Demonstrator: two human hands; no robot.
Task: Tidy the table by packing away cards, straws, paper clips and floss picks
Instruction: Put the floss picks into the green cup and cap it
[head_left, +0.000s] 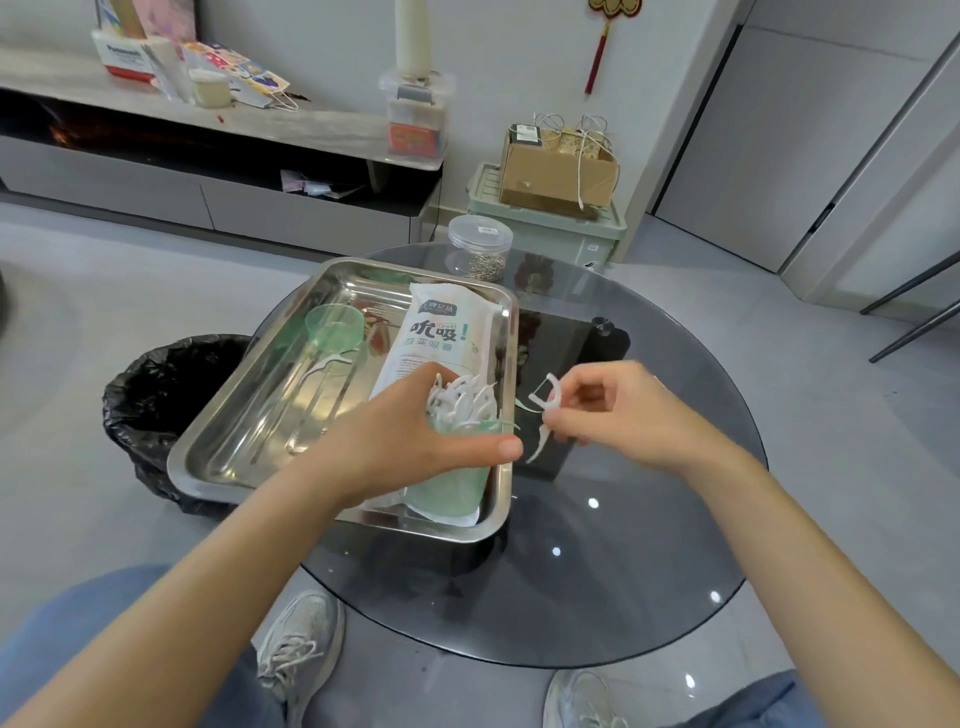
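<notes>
Head view. Gripping one green tub (460, 434) with the left hand (400, 444), fingers and thumb curled round it, over the near right part of one steel tray (234, 441). Sticking up out of that tub: a bunch of white floss picks (462, 400), too tangled for counting. Pinching a single floss pick (549, 397) between thumb and fingertips of the right hand (618, 415), just beside the tub's mouth, above the one round glass table (623, 571); whether a second is hanging beneath it, not telling from here.

Lying in the tray: one straw packet (436, 338), running lengthwise along the right side and passing under the left hand; one green cap (327, 325) toward the far left; one loose pick (326, 365) just beside that cap.

Standing on the table just beyond the tray's far right corner: one clear jar (478, 249) holding paper clips, lid on.

Sitting on the floor left of the table: one bin (156, 405) lined in black. Showing beneath the table's near edge: two pale trainers (301, 649).
</notes>
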